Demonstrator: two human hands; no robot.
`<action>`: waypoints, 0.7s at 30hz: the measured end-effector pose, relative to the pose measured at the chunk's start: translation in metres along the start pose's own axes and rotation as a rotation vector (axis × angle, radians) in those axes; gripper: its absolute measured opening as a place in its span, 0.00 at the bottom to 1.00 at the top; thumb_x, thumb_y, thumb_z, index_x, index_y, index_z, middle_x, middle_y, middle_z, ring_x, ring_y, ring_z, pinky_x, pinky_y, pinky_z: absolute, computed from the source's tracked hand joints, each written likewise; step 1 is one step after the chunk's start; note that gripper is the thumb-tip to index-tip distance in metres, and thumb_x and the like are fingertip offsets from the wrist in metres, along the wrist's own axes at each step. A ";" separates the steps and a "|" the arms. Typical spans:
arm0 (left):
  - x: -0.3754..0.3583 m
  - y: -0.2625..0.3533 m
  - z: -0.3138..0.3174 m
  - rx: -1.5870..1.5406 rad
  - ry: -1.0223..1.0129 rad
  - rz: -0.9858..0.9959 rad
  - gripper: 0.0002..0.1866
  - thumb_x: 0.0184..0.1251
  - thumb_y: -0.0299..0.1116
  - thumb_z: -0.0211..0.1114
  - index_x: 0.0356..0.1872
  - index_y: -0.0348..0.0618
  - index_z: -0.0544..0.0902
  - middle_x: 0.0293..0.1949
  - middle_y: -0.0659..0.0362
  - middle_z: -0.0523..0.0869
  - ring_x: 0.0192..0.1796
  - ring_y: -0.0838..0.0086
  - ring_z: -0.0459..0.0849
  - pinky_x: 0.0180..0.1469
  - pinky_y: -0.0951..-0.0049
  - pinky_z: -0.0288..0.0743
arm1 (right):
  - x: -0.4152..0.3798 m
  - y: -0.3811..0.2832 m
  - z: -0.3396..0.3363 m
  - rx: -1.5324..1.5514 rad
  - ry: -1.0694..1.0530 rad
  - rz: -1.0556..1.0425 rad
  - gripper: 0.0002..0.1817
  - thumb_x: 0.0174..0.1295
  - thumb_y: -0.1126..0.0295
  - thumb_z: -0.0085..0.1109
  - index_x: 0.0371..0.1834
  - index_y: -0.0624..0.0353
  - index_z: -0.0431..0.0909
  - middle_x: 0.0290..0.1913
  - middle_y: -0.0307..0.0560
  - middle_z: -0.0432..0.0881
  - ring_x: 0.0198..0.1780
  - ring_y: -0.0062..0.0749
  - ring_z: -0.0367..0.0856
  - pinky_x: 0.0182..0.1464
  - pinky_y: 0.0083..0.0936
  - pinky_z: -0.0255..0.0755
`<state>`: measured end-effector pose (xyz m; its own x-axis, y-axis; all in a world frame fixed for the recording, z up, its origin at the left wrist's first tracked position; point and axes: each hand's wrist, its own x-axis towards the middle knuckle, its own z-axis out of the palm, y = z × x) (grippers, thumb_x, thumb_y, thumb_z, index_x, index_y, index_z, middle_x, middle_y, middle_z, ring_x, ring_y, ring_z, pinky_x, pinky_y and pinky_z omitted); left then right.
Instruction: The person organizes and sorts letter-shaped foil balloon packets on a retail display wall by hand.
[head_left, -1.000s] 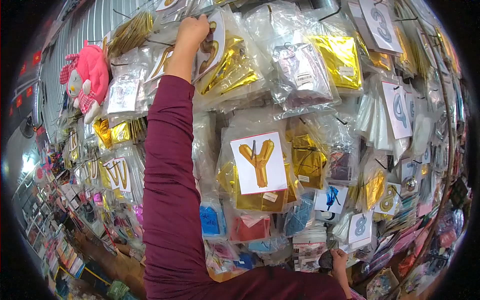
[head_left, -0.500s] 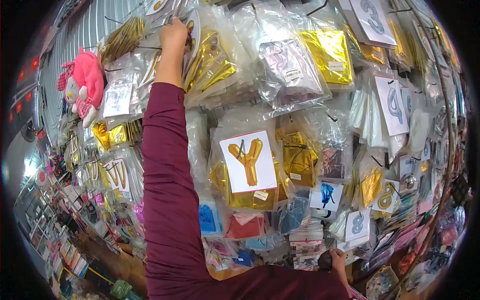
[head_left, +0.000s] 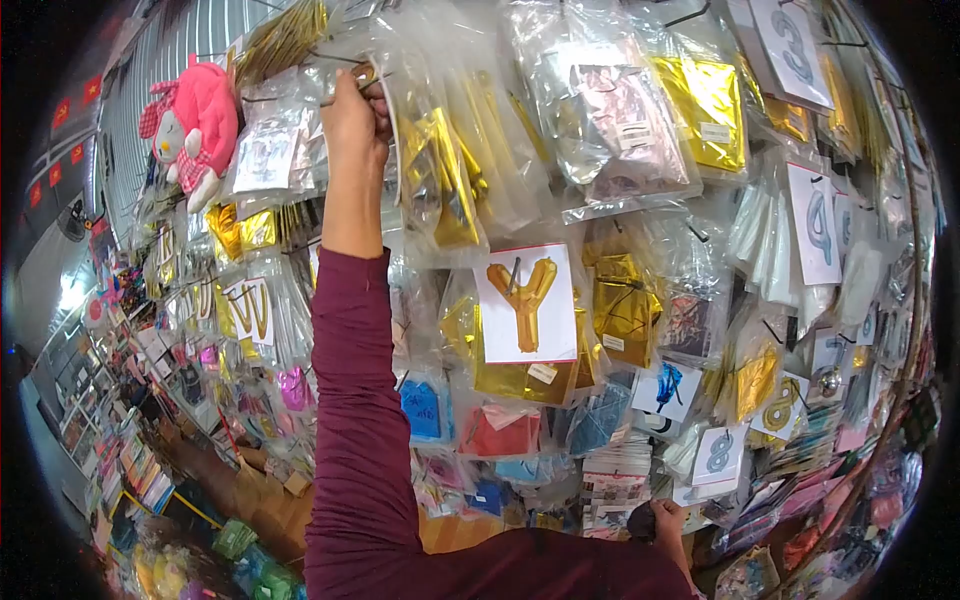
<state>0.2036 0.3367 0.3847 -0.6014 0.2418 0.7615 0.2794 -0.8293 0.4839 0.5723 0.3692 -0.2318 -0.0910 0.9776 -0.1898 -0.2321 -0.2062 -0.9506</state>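
My left hand [head_left: 356, 118] is raised at the upper left, its fingers pinched at the top edge of a clear plastic bag [head_left: 402, 150] on the hanging display. Just right of it hang packets of folded gold foil [head_left: 455, 195]. Below them is a gold foil packet with a white card showing a gold letter Y [head_left: 526, 305]. At the lower right my right hand [head_left: 668, 520] is closed around a small dark object [head_left: 642, 522] whose kind I cannot make out.
A pink plush figure [head_left: 205, 130] hangs on the left. Silver and gold foil packets [head_left: 700, 110] on black hooks fill the wall, with number cards [head_left: 815, 220] at right. Green bundles [head_left: 237, 540] lie on the floor at lower left.
The view has shifted, so the display sits further right and higher. My left hand has come down relative to the bags, and the bags beside it have turned. My right hand keeps the dark object.
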 end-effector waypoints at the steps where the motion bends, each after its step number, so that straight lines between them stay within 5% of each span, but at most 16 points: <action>1: -0.007 0.002 -0.005 -0.048 0.015 -0.005 0.21 0.66 0.45 0.44 0.22 0.40 0.71 0.12 0.62 0.70 0.09 0.80 0.62 0.11 0.80 0.57 | -0.006 -0.008 0.004 -0.006 -0.003 0.005 0.10 0.51 0.74 0.56 0.15 0.60 0.69 0.15 0.33 0.66 0.18 0.17 0.61 0.22 0.20 0.57; 3: -0.018 0.004 -0.026 -0.099 0.004 -0.006 0.19 0.67 0.44 0.44 0.28 0.38 0.73 0.15 0.62 0.73 0.14 0.79 0.68 0.17 0.79 0.64 | -0.020 -0.031 0.018 -0.007 0.003 0.017 0.10 0.51 0.75 0.55 0.14 0.59 0.69 0.15 0.33 0.66 0.18 0.17 0.61 0.21 0.20 0.57; 5: -0.036 0.010 -0.043 0.021 -0.007 0.258 0.20 0.66 0.45 0.45 0.28 0.36 0.75 0.20 0.62 0.77 0.21 0.79 0.73 0.26 0.78 0.68 | -0.021 -0.033 0.024 -0.025 0.013 0.009 0.10 0.52 0.75 0.55 0.14 0.59 0.69 0.15 0.33 0.67 0.17 0.17 0.62 0.20 0.20 0.56; 8: -0.099 0.014 -0.077 0.021 -0.023 0.216 0.21 0.66 0.45 0.45 0.28 0.36 0.75 0.20 0.62 0.77 0.21 0.79 0.73 0.27 0.78 0.68 | -0.028 -0.029 0.026 0.002 -0.011 -0.055 0.10 0.53 0.75 0.54 0.15 0.61 0.69 0.15 0.35 0.68 0.16 0.18 0.63 0.19 0.20 0.57; 9: -0.054 0.008 -0.060 0.018 -0.030 0.203 0.21 0.66 0.45 0.46 0.28 0.36 0.76 0.20 0.62 0.77 0.21 0.79 0.73 0.27 0.78 0.68 | -0.032 -0.028 0.027 0.046 -0.053 -0.110 0.10 0.54 0.75 0.53 0.16 0.62 0.70 0.15 0.35 0.69 0.15 0.18 0.64 0.18 0.19 0.57; 21: -0.143 0.047 -0.202 0.071 0.054 0.034 0.21 0.66 0.45 0.46 0.28 0.36 0.76 0.22 0.62 0.78 0.24 0.79 0.74 0.30 0.78 0.68 | -0.095 -0.010 0.070 0.004 -0.087 -0.045 0.10 0.55 0.74 0.53 0.17 0.60 0.69 0.18 0.33 0.66 0.20 0.16 0.62 0.24 0.18 0.58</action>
<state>0.1513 0.1614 0.2116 -0.6298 0.1853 0.7544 0.3515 -0.7980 0.4895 0.5149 0.2754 -0.1873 -0.1637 0.9786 -0.1244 -0.2422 -0.1621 -0.9566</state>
